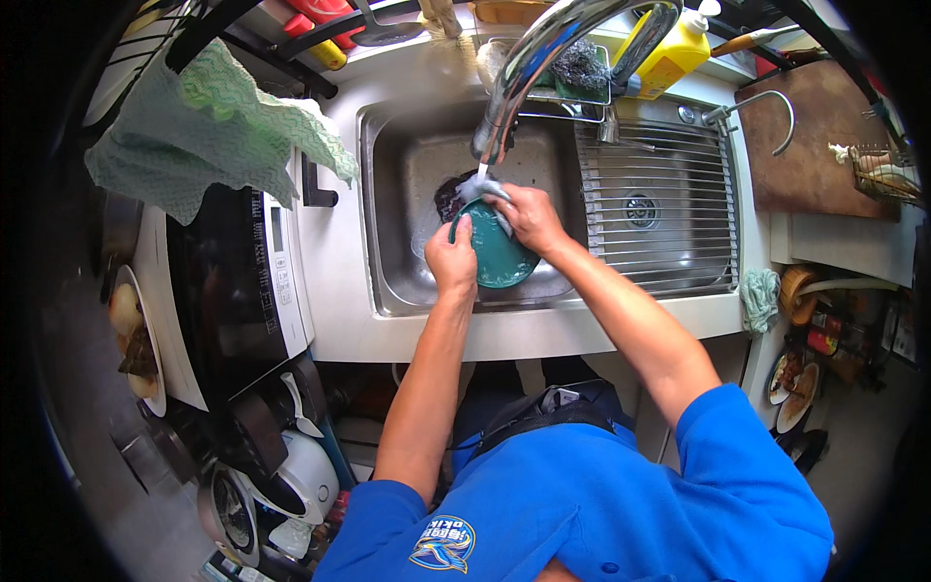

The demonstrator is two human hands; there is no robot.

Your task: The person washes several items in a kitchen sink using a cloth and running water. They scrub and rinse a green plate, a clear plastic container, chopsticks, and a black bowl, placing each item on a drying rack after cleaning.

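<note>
A round green lid or shallow dish point(502, 258) with suds on it is held over the left basin of a stainless steel sink point(393, 218). My left hand point(452, 258) grips its left rim, thumb on top. My right hand point(534, 218) presses a wet, pale cloth point(496, 192) against its upper right side. Water runs from the chrome faucet point(502, 109) onto the cloth. Behind the lid, a dark round thing point(451, 196) lies on the basin floor, partly hidden; what it is I cannot tell.
A roll-up drying rack point(654, 174) spans the right basin. Behind the faucet stand a wire caddy with a steel scourer point(582, 64) and a yellow pump bottle point(669, 54). A green-white cloth point(225, 131) hangs at left above a microwave point(225, 284). A wooden cutting board point(807, 138) is at right.
</note>
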